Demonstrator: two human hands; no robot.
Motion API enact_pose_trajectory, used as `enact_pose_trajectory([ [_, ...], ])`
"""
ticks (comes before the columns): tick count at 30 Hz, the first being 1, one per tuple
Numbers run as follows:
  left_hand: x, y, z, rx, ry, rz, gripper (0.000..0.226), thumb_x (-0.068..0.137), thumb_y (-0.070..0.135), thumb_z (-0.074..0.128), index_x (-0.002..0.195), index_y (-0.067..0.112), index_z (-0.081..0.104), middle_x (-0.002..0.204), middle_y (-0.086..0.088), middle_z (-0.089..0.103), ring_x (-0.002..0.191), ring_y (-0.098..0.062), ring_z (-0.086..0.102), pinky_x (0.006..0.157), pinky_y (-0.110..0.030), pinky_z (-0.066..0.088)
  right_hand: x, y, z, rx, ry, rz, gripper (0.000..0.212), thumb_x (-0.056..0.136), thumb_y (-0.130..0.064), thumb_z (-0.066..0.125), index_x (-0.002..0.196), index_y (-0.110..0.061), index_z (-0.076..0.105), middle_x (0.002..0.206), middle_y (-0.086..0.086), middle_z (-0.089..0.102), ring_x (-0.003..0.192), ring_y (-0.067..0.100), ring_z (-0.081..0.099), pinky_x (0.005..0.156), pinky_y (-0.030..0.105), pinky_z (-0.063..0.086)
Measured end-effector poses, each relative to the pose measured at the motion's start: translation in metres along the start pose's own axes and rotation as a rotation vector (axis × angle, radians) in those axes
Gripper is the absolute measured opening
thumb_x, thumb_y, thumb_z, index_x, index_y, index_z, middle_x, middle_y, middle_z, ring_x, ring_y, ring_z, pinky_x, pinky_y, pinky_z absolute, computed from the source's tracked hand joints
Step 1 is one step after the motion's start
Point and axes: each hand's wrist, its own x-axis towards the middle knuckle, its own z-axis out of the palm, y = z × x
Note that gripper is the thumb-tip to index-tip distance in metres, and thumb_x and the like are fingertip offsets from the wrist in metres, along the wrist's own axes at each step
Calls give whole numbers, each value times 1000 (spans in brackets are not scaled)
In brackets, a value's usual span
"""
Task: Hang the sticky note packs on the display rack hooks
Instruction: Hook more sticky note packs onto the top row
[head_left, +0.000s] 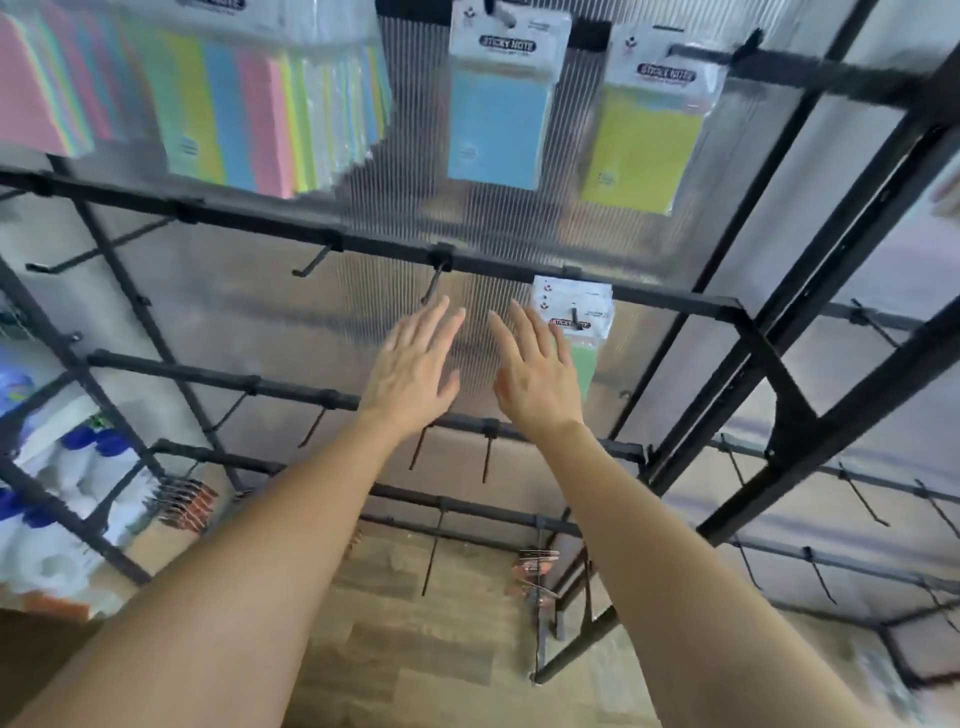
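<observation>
— While we count what hangs already, how far along would we say we are?
— Partway, by our judgement. On the top row of the display rack (384, 249), a blue pack (493, 119) and a yellow pack (641, 140) each hang on a hook. A thick bunch of mixed-colour packs (223, 104) hangs to their left. One row down, a green pack (571, 296) sits on its hook, just beside our right hand (537, 374).
— And what is left?
— Plenty of room, at least. The bare hook (434, 283) just above our left hand (410, 369) carries nothing. Nor does the next hook (311, 262) to its left, and the lower rows show more bare hooks. We cannot tell whether more packs wait to be hung, because we see none off the rack.
— How are our hands placed?
— Both are raised in front of the second row, arms stretched forward, backs of the hands toward us, fingers straight and spread. Neither has hold of anything. The right hand overlaps the lower part of the green pack in our view, but we cannot tell whether it touches the pack. The left hand is clear of the hook above it.
— So what comes next?
— With both hands empty, we judge that we must fetch another pack before any hook can be filled.
</observation>
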Motion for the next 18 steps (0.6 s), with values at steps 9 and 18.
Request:
enact_pose_trajectory([
  [9, 32, -29, -46, -19, 113, 365, 66, 90, 27, 52, 147, 14, 20, 154, -9, 17, 141, -23, 18, 114, -34, 2, 28, -10, -38, -113, 129, 145, 71, 74, -14, 68, 138, -8, 39, 139, 21, 43, 130, 36, 40, 108, 47, 27],
  [18, 84, -23, -97, -133, 309, 210, 64, 93, 22, 46, 147, 10, 14, 155, -10, 11, 142, -24, 11, 116, -37, 5, 45, 28, -101, -169, 249, 396, 59, 87, -12, 52, 142, -6, 31, 147, 14, 33, 137, 31, 27, 113, 44, 17],
])
